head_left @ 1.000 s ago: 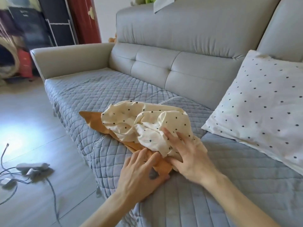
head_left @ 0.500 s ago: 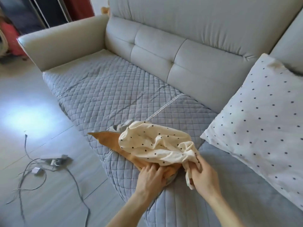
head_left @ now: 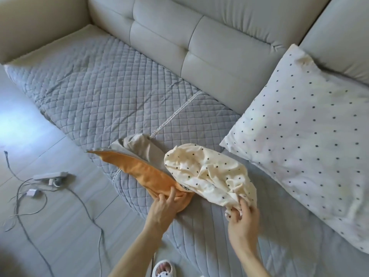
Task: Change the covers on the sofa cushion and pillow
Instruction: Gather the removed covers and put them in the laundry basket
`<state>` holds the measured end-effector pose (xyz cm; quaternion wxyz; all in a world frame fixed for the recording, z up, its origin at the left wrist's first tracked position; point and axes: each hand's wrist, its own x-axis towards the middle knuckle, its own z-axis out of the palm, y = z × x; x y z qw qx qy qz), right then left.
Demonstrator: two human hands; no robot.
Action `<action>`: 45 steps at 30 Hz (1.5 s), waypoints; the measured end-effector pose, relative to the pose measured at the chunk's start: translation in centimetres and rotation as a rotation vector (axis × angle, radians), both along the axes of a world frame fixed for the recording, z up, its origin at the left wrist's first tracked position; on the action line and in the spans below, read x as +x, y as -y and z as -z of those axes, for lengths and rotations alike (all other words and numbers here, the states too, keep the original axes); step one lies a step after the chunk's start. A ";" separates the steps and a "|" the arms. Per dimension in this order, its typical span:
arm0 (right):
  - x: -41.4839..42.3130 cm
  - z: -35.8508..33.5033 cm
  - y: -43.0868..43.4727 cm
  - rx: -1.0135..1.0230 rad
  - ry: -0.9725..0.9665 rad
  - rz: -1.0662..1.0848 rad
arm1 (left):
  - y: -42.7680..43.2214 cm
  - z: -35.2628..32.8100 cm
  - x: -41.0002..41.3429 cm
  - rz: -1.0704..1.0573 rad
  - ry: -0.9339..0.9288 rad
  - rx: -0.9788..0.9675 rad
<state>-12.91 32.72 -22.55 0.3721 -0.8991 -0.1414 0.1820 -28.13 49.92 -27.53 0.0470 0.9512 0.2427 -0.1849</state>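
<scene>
The person's left hand (head_left: 162,206) rests on the near end of an orange cover (head_left: 139,173), its fingers curled into a fold of the cloth and pinching it against the seat. The orange cover lies flat on the front part of the grey quilted seat cover (head_left: 95,90) of the sofa (head_left: 199,37), running from the hand away towards the left. A beige-grey cloth (head_left: 139,147) lies bunched along its far edge; I cannot tell whether the two are one piece.

The right hand (head_left: 242,220) grasps the near edge of a cream dotted cover (head_left: 209,172), with the fingers closed round a bunch of the fabric. This cover is crumpled in a loose heap just right of the orange cover; its left edge overlaps the orange cloth near the left hand. The two hands are apart, each on its own piece of cloth.

To the right a white dotted pillow (head_left: 311,132) leans tilted against the sofa back, its lower left corner near the cream heap but not plainly touching it.

On the floor (head_left: 60,226) to the left lie a power strip (head_left: 50,174) and loose cables (head_left: 87,204). A white slipper (head_left: 163,269) shows at the bottom edge, between the forearms.
</scene>
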 end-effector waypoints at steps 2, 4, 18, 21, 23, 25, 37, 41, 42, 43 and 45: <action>-0.3 2.0 1.0 -0.077 0.031 -0.102 | -0.4 1.2 0.1 0.143 0.021 0.062; -0.8 3.4 1.6 -0.206 0.079 -0.227 | -0.7 2.6 0.1 0.254 -0.041 0.133; 3.7 -11.2 -0.4 -0.311 -0.096 -0.374 | -3.4 -14.0 -2.8 -0.089 0.262 -0.267; 2.7 -18.4 -1.1 -0.266 -0.122 -0.389 | -3.3 -22.4 -4.2 -0.326 0.413 -0.310; 1.4 -23.3 -1.4 -0.222 -0.139 -0.395 | -3.2 -27.7 -5.3 -0.510 0.552 -0.377; 0.0 -27.8 -1.6 -0.191 -0.166 -0.397 | -3.3 -32.2 -6.9 -0.697 0.627 -0.390; -9.3 -42.2 -2.3 -0.050 -0.158 -0.490 | 1.5 -48.8 -19.3 -1.155 0.928 -0.471; -11.3 -43.1 -2.6 -0.004 -0.183 -0.572 | 4.6 -49.5 -22.3 -1.261 0.926 -0.436; -11.8 -42.9 -2.7 -0.002 -0.191 -0.594 | 5.3 -49.5 -23.0 -1.294 0.932 -0.426; -12.3 -42.8 -3.0 0.001 -0.197 -0.612 | 6.0 -49.3 -23.6 -1.339 0.954 -0.421; -12.9 -42.5 -4.1 -0.011 -0.211 -0.627 | 7.1 -49.1 -24.7 -1.440 0.992 -0.414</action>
